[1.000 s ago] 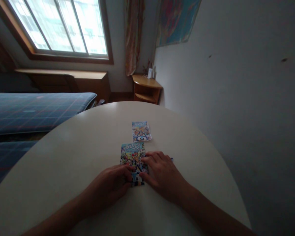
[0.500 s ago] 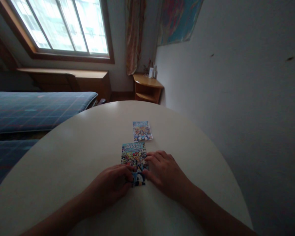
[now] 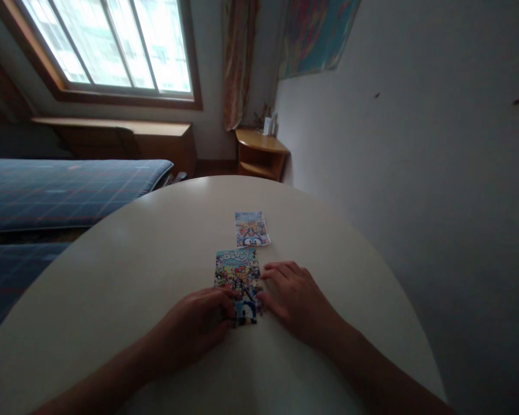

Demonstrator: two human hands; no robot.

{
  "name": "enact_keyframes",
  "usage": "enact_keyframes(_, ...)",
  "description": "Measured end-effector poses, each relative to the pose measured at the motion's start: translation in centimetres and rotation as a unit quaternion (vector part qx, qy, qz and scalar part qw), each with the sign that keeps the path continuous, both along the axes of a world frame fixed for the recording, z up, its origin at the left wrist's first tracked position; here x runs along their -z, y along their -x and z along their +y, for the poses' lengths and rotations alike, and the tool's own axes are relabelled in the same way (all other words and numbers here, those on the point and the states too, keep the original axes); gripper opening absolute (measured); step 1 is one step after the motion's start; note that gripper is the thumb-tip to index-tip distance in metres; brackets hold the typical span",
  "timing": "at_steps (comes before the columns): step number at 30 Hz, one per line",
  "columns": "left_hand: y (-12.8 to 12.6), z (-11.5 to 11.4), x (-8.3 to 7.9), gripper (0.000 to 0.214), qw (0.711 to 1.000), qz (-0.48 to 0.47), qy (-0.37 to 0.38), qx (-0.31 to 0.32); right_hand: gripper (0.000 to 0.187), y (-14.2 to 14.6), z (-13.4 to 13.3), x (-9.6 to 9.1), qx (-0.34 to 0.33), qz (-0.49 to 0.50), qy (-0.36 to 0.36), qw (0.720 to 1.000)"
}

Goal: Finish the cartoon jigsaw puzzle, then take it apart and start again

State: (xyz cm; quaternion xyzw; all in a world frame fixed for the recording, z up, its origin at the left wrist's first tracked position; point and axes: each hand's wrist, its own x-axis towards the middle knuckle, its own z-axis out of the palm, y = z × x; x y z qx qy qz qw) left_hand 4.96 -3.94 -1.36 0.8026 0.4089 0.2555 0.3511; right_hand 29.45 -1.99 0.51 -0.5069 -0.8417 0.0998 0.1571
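A colourful jigsaw puzzle (image 3: pixel 237 268) with "Bluey" lettering lies flat on the round cream table (image 3: pixel 155 242) in front of me. Its right edge looks uneven. My left hand (image 3: pixel 199 317) rests over its lower left part, fingers curled and thumb at the bottom edge, gripping that corner and hiding it. Beside the right edge is my right hand (image 3: pixel 296 297), with thumb and fingers apart and their tips at or just off the edge. Just beyond the puzzle lies a smaller paper picture (image 3: pixel 251 229) of the same design, slightly curled at its lower right.
To the left are blue plaid mattresses (image 3: pixel 69 193). A wooden corner stand (image 3: pixel 262 141) with small items on it stands behind the table. A white wall (image 3: pixel 393 184) runs along the right side, and a window (image 3: pixel 112 46) is at the back left.
My right hand has shifted slightly right, its fingertips drawing away from the puzzle's surface toward its edge. My left hand stays in nearly the same place. The view has tilted a little.
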Motion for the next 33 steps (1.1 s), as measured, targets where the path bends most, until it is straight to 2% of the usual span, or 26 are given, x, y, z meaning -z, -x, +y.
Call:
enact_keyframes(4, 0.4, 0.3, -0.9, 0.008, 0.999, 0.0, -0.028, -0.027, 0.02, -0.3, 0.3, 0.0, 0.007, -0.004, -0.004, 1.0)
enact_keyframes(8, 1.8, 1.7, -1.5, 0.011, 0.991, 0.037, -0.059, -0.111, 0.019, -0.6, 0.7, 0.1, 0.015, -0.01, -0.006, 1.0)
enact_keyframes(11, 3.2, 2.9, -1.4, 0.018, 0.978, 0.075, -0.064, -0.185, 0.019, -1.1, 1.1, 0.3, 0.028, -0.012, -0.001, 1.0)
enact_keyframes(14, 4.0, 3.8, -1.0, 0.022, 0.97, 0.095, -0.049, -0.219, 0.019, -1.8, 1.6, 0.4, 0.041, -0.012, 0.002, 0.999)
enact_keyframes(22, 3.6, 4.1, -0.9, 0.027, 0.968, 0.101, -0.028, -0.226, 0.017, -3.3, 2.5, -0.3, 0.051, -0.022, 0.04, 0.998)
enact_keyframes(30, 3.8, 4.1, -0.4, 0.029, 0.968, 0.105, -0.027, -0.226, 0.023, -3.3, 2.3, -0.5, 0.054, 0.011, 0.054, 0.997)
enact_keyframes(33, 3.8, 4.1, -0.4, 0.028, 0.969, 0.102, -0.029, -0.223, 0.021, -3.2, 2.4, -0.4, 0.043, 0.024, 0.05, 0.998)
